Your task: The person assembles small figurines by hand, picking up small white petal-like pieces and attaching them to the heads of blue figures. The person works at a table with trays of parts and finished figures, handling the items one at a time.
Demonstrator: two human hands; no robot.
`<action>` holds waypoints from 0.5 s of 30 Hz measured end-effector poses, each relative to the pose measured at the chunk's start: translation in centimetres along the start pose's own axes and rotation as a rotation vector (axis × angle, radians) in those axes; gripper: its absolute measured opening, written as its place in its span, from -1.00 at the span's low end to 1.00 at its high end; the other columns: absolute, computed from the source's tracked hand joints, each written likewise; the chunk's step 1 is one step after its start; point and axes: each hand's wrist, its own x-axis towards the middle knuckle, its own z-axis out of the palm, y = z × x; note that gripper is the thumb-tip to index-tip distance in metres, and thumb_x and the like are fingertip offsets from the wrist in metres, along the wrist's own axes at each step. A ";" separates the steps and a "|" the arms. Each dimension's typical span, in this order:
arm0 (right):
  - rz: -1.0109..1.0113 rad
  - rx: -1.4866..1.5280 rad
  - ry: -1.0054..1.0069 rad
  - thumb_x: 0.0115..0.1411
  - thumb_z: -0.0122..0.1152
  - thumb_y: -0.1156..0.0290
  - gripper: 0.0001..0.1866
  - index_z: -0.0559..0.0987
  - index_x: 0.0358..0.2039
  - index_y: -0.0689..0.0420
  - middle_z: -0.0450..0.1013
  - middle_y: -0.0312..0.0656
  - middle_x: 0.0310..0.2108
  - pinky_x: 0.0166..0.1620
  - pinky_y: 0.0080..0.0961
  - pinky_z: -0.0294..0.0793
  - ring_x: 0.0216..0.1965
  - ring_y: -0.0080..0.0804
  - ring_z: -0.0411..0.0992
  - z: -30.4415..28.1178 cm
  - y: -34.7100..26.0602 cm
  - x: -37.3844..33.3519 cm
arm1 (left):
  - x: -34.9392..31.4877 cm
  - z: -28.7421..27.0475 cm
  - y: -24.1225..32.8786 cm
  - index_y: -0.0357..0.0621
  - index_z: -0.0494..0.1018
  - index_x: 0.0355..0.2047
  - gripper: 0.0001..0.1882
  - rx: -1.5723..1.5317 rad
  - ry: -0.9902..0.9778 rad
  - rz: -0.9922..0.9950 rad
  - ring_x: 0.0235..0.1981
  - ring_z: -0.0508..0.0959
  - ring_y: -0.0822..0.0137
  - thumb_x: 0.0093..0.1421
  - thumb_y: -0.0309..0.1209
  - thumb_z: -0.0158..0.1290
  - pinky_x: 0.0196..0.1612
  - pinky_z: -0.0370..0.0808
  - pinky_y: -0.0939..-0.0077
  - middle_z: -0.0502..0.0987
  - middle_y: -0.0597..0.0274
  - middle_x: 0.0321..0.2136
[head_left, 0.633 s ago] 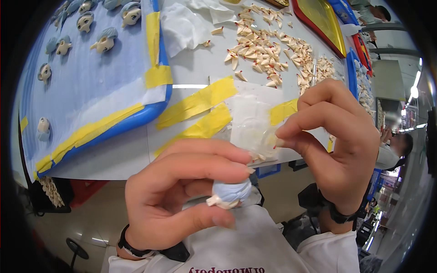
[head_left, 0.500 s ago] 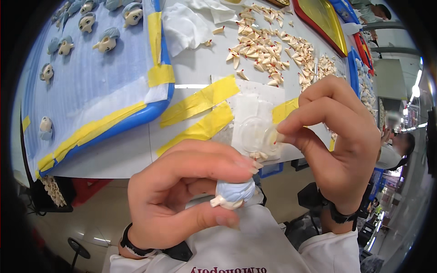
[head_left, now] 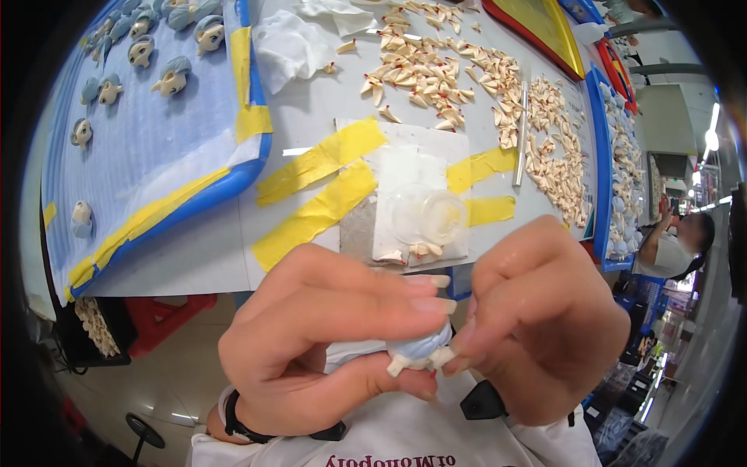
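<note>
Between the thumb and fingers of my left hand (head_left: 303, 342) is a small doll head (head_left: 421, 347) with pale blue hair, held just beyond my shirt front. A cream stub sticks out at its lower left. My right hand (head_left: 545, 319) has thumb and forefinger pinched on a small pointed cream piece (head_left: 443, 357), which touches the head's right side. My fingers partly cover both. Past my hands, a clear round dish (head_left: 445, 219) stands on a white pad (head_left: 387, 222), with a few cream pieces (head_left: 425, 249) by its near side.
A blue tray (head_left: 253, 167) at left bears several blue-haired doll heads. Many red-tipped cream pieces (head_left: 420, 74) lie across the table, beside a metal rod (head_left: 521, 132). Yellow tape (head_left: 319, 222) flanks the pad. Another blue tray (head_left: 603, 156) stands at right; a person (head_left: 661, 249) sits beyond.
My right hand has come down and left from beside the clear dish to the doll head, bringing the cream piece against it. The left hand has shifted slightly right with the head.
</note>
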 end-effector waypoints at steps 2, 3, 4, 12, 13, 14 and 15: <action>-0.199 -0.076 0.046 -0.16 0.30 0.61 -0.85 0.48 -0.57 0.15 0.33 -0.18 -0.52 -0.46 -0.71 0.20 -0.56 -0.54 0.25 0.3 0.8 -0.1 | -0.3 0.3 0.8 -0.32 0.44 -0.40 -0.76 0.088 -0.004 0.008 -0.37 0.50 0.28 -0.11 -0.53 0.22 -0.26 0.46 0.58 0.43 -0.10 -0.34; -0.245 -0.130 0.051 -0.17 0.29 0.61 -0.85 0.48 -0.58 0.15 0.34 -0.17 -0.52 -0.47 -0.69 0.21 -0.57 -0.53 0.25 0.3 0.8 -0.1 | -0.5 0.4 1.1 -0.33 0.45 -0.41 -0.77 0.122 -0.002 0.004 -0.37 0.50 0.28 -0.11 -0.54 0.21 -0.26 0.46 0.58 0.44 -0.10 -0.34; -0.291 -0.183 0.058 -0.17 0.29 0.62 -0.85 0.48 -0.58 0.15 0.34 -0.17 -0.51 -0.47 -0.68 0.21 -0.57 -0.52 0.25 0.3 0.9 -0.2 | -0.5 0.5 1.1 -0.33 0.45 -0.41 -0.78 0.156 0.021 0.026 -0.38 0.50 0.28 -0.11 -0.55 0.20 -0.28 0.46 0.59 0.44 -0.10 -0.35; 0.049 -0.148 0.141 -0.12 0.23 0.56 -0.74 0.43 -0.36 0.24 0.35 -0.23 -0.43 -0.33 -0.68 0.26 -0.42 -0.55 0.29 -4.5 0.9 1.9 | -0.5 -0.8 0.3 -0.26 0.35 -0.29 -0.57 0.179 0.080 0.027 -0.44 0.50 0.31 -0.14 -0.40 0.28 -0.43 0.46 0.67 0.30 0.08 -0.31; 0.081 -0.192 0.181 -0.09 0.18 0.57 -0.72 0.41 -0.31 0.26 0.35 -0.24 -0.41 -0.29 -0.71 0.27 -0.38 -0.59 0.30 -5.9 1.3 2.7 | -0.6 -0.8 0.3 -0.24 0.32 -0.26 -0.51 0.137 0.136 0.016 -0.43 0.49 0.33 -0.15 -0.36 0.30 -0.45 0.46 0.69 0.27 0.12 -0.30; 0.168 -0.323 0.222 -0.07 0.13 0.59 -0.75 0.43 -0.31 0.28 0.37 -0.26 -0.38 -0.26 -0.72 0.29 -0.36 -0.63 0.30 -6.8 1.8 4.2 | -0.8 -1.0 0.0 -0.21 0.29 -0.22 -0.45 0.085 0.189 0.009 -0.43 0.48 0.35 -0.17 -0.31 0.32 -0.46 0.45 0.70 0.24 0.17 -0.29; 0.169 -0.447 0.074 -0.07 0.12 0.59 -0.79 0.45 -0.34 0.27 0.38 -0.31 -0.38 -0.25 -0.72 0.30 -0.36 -0.63 0.31 -8.1 3.6 5.4 | -0.7 -1.2 0.1 -0.20 0.28 -0.22 -0.44 0.082 0.195 0.015 -0.42 0.48 0.35 -0.17 -0.31 0.32 -0.46 0.45 0.70 0.23 0.17 -0.29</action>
